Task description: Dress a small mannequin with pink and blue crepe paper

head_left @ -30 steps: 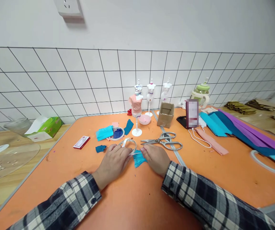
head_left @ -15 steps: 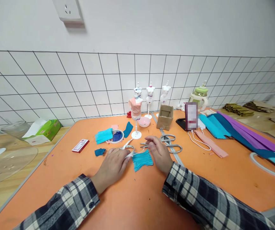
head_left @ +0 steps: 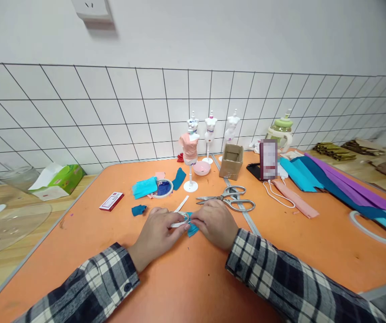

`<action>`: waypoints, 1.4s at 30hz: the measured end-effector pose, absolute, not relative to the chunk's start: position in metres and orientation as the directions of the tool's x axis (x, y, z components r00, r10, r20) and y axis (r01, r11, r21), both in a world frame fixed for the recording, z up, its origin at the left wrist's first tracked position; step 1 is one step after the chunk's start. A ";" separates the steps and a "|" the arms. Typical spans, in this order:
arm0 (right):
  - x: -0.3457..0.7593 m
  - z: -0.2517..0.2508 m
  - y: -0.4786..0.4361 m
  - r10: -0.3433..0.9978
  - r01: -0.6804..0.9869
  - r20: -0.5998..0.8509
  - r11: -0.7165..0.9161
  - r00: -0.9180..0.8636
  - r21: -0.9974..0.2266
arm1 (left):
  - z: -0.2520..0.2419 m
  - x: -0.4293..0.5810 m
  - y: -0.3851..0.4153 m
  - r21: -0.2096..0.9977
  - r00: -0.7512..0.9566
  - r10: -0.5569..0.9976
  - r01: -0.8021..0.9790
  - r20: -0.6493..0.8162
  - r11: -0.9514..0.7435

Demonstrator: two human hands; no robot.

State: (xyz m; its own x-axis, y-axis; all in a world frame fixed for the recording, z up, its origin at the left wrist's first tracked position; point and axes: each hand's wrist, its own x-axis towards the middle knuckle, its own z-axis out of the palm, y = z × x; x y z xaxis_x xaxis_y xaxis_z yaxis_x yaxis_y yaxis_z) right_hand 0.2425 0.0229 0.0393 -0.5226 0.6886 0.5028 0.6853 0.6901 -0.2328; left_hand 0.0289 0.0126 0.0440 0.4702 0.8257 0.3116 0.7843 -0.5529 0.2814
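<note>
My left hand (head_left: pixel 161 233) is closed round a looped white tape (head_left: pixel 182 220), and a loose white end of it sticks out away from me. Its fingertips rest by the left edge of a small ribbed turquoise piece (head_left: pixel 193 230), which looks like crepe paper. From the other side, my right hand (head_left: pixel 217 224) is closed with its fingertips pinched at that piece and the tape, covering most of the piece. Scissors (head_left: pixel 228 197) lie just beyond my right hand, blades pointing left.
Ahead stands a small white dress form (head_left: pixel 190 172) wrapped in pink, before several others. Nearby are a pink bowl (head_left: pixel 201 168), a cardboard box (head_left: pixel 231 161) and a phone (head_left: pixel 268 159). Turquoise scraps (head_left: pixel 145 187) and a red-and-white box (head_left: pixel 111 201) lie left; long coloured strips (head_left: pixel 344 184) lie right.
My right hand has come down and left onto the turquoise piece, its fingers closing and covering most of it. My left hand still holds the white tape.
</note>
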 end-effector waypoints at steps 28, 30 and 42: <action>0.232 0.038 0.022 0.799 -0.322 0.062 -0.169 -0.598 -0.932 | 0.054 0.021 0.006 0.452 0.543 0.663 0.485 0.515 -0.748; 0.239 0.044 0.023 0.840 -0.467 0.110 -0.182 -0.531 -0.865 | 0.052 0.013 0.013 0.510 0.430 0.743 0.544 0.513 -0.666; 0.273 0.048 0.043 0.787 0.248 0.210 0.416 -0.580 -0.875 | 0.049 -0.001 0.037 -0.128 0.511 0.757 0.852 0.408 -0.507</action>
